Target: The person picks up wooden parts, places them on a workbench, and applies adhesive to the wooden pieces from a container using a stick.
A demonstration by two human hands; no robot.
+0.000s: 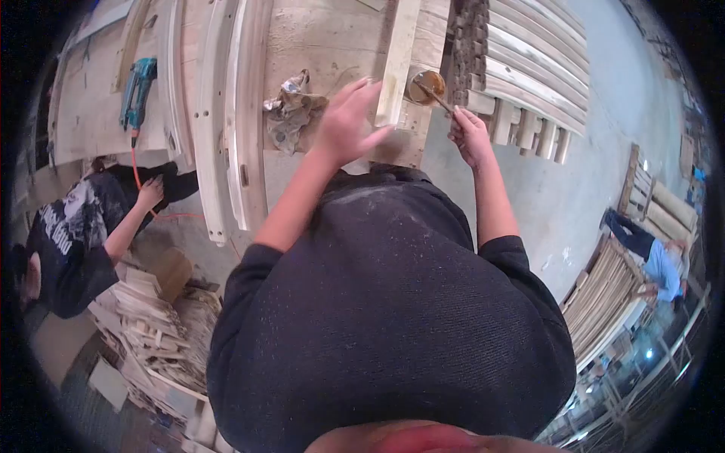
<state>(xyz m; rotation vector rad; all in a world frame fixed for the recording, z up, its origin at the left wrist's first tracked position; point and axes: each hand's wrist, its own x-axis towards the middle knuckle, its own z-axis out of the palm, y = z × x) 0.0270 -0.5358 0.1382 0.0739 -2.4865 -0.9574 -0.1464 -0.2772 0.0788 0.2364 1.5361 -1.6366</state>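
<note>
My right hand (pixel 470 136) is closed around a thin stick (pixel 438 98). The stick's far end dips into a small round pot (pixel 427 87) of amber-brown liquid at the bench edge. Left of the pot lies a pale wooden bar (pixel 398 64), pointing away from me. My left hand (pixel 352 124) hovers beside the near end of this bar with its fingers spread, holding nothing. Whether its fingertips touch the wood I cannot tell. A crumpled, stained sheet (pixel 291 117) rests on the bench (pixel 325 38) to the left of that hand.
Long wooden rails (pixel 249 113) lie on the left of the bench, and a teal power tool (pixel 139 92) sits farther left near a co-worker (pixel 83 234). Stacked slats (pixel 536 68) stand to the right. Another person (pixel 655 260) is by a wood pile (pixel 604 298) at far right.
</note>
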